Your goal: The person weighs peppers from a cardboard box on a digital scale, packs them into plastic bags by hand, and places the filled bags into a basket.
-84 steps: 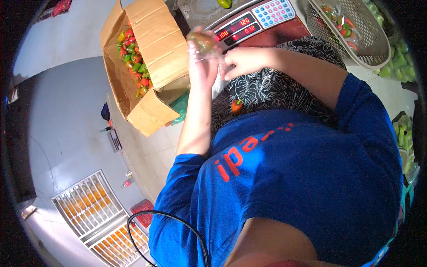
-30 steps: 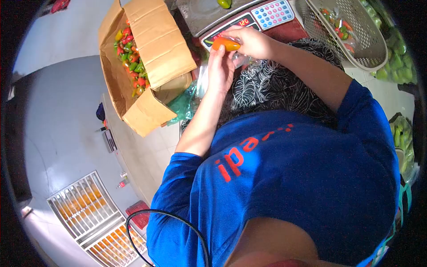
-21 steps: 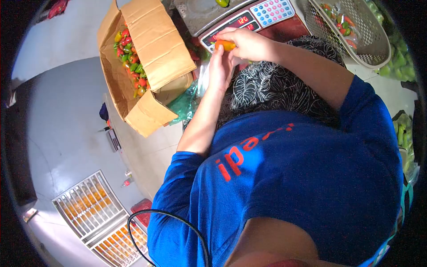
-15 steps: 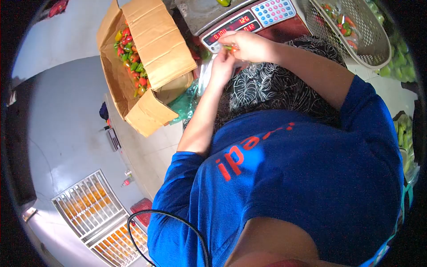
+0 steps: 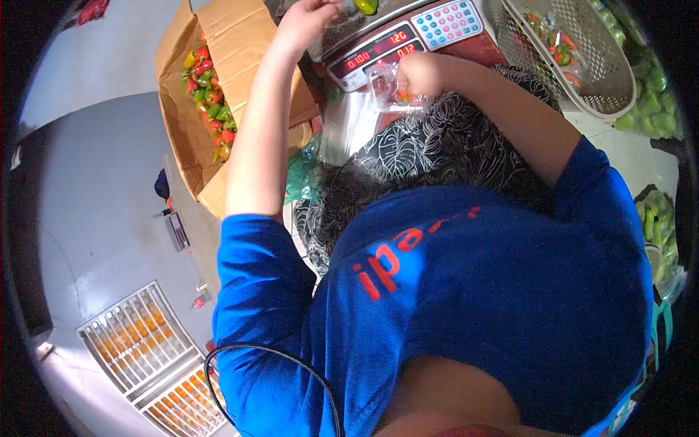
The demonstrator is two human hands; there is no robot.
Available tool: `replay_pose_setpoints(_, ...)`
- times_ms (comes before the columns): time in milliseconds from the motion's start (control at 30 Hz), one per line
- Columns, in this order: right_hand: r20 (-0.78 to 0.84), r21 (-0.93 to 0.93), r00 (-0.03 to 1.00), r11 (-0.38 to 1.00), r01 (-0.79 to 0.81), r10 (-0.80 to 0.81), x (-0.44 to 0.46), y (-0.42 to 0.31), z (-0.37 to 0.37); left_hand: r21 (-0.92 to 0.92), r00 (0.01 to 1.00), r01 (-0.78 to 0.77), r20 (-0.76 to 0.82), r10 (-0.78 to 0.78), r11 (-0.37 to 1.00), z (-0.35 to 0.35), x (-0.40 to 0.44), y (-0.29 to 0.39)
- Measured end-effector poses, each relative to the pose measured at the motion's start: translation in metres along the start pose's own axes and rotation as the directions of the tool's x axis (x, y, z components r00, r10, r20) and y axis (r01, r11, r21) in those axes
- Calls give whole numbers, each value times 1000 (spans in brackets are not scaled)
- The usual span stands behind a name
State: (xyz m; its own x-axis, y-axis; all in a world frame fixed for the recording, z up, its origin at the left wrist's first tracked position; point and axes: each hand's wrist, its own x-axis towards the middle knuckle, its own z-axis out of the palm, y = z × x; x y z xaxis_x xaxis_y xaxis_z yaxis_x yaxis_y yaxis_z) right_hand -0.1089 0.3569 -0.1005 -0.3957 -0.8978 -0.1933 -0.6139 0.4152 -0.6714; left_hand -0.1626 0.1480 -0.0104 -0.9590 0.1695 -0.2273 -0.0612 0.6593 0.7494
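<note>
My right hand (image 5: 422,75) is closed on a small clear plastic bag (image 5: 384,86) with orange-red peppers (image 5: 404,96) showing in it. The bag hangs just in front of the digital scale (image 5: 375,57), whose red digits are lit. My left hand (image 5: 312,23) is stretched out at the upper edge, by the scale's platform. Its fingers are curled together, and what they hold, if anything, is hidden. A green pepper (image 5: 366,6) lies on the platform, to the right of that hand. Flat clear plastic bags (image 5: 349,125) lie below the scale, beside my lap.
An open cardboard box (image 5: 240,44) with red, green and yellow peppers (image 5: 212,98) stands at the left, behind my left forearm. At the upper right is a perforated plastic basket (image 5: 611,80) holding bagged peppers (image 5: 564,52). Bags of green vegetables (image 5: 655,109) lie beyond it.
My left hand has left the bag and moved up to the scale's platform. My right hand keeps the bag and has shifted slightly right.
</note>
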Motion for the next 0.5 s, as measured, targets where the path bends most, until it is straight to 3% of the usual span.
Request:
replay_pose_setpoints(67,51,-27,997,998,56,-54,2,-5,8,-148,995,-21,-99,7,989,11,41,-30)
replay_pose_setpoints(100,30,25,995,995,94,-95,5,-2,17,-137,982,42,-178,-67,990,25,32,-8)
replay_pose_setpoints(133,73,24,997,999,27,-29,3,-10,14,144,943,-41,-321,86,989,39,37,-15)
replay_pose_setpoints(167,112,9,993,999,38,-39,4,-12,14,422,873,-82,-407,270,903,52,42,-22)
replay_pose_setpoints(200,151,-5,987,999,49,-47,6,-11,15,429,886,-73,-386,256,900,61,43,-19)
replay_pose_setpoints(233,188,-17,981,998,59,-55,6,-7,17,567,819,-68,-438,370,821,76,51,-26)
replay_pose_setpoints(300,137,55,989,997,49,-56,4,-3,18,439,862,-59,-431,268,897,93,50,-21)
replay_pose_setpoints(500,174,95,985,995,-1,-16,15,-4,19,532,840,-101,-407,358,841,89,50,-18)
